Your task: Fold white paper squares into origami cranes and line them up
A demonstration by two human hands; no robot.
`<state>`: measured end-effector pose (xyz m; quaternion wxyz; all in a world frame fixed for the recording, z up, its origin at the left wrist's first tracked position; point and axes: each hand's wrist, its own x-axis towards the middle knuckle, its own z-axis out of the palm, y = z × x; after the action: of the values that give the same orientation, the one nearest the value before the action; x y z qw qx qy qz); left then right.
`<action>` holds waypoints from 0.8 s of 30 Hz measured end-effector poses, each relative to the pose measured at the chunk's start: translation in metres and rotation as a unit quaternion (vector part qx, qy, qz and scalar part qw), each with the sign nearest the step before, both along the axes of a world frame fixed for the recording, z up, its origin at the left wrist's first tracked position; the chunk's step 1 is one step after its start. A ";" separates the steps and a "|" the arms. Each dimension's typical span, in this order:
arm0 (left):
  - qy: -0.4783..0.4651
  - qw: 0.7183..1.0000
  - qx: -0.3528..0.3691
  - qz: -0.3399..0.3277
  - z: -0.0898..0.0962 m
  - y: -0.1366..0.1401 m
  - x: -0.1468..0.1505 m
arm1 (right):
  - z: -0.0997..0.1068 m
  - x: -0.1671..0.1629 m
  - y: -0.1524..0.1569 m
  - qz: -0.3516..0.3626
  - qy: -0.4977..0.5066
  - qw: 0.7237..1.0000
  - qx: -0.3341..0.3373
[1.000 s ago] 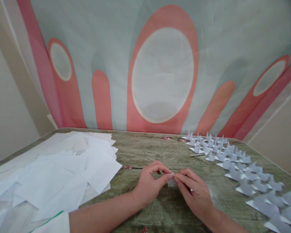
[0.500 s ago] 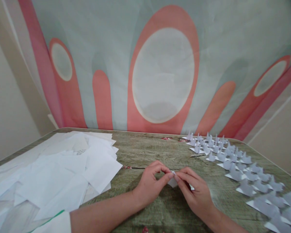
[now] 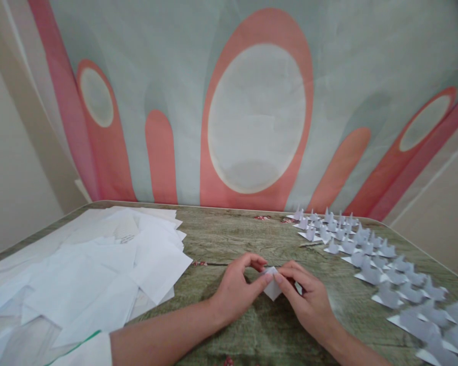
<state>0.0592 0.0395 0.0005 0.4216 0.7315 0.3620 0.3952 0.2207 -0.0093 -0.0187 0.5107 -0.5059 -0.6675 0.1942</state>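
A small folded white paper [image 3: 273, 290] is held between both hands near the front middle of the table. Its lower point faces me, and its upper edge sits at my fingertips. My left hand [image 3: 239, 283] pinches its left side between thumb and fingers. From the right, my right hand [image 3: 307, 295] grips the other side with thumb and forefinger. The fingers partly cover the paper's far side.
Loose white paper sheets [image 3: 99, 274] lie in a spread-out heap on the left of the wood-grain table [image 3: 221, 234]. Several folded paper figures [image 3: 370, 269] stand in rows along the right. A printed backdrop [image 3: 187, 101] hangs behind the table.
The folded paper now shows a wider diamond-shaped face towards me. My fingers have shifted slightly at its upper edge; the arms stay nearly in place.
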 end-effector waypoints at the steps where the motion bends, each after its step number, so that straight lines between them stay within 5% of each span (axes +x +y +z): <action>1: 0.004 1.000 -0.008 -0.006 0.000 0.000 0.000 | 0.000 0.000 0.000 0.000 0.002 1.000 -0.001; 9: -0.016 0.996 -0.080 -0.033 -0.008 0.004 0.003 | -0.001 0.000 0.002 -0.018 -0.003 1.000 0.002; 24: 0.019 0.994 -0.083 -0.062 -0.011 0.002 0.003 | 0.005 -0.002 -0.001 0.010 0.011 1.000 -0.019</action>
<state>0.0627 0.0412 -0.0105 0.4975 0.7222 0.3555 0.3233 0.2183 -0.0099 -0.0139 0.5064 -0.5062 -0.6634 0.2174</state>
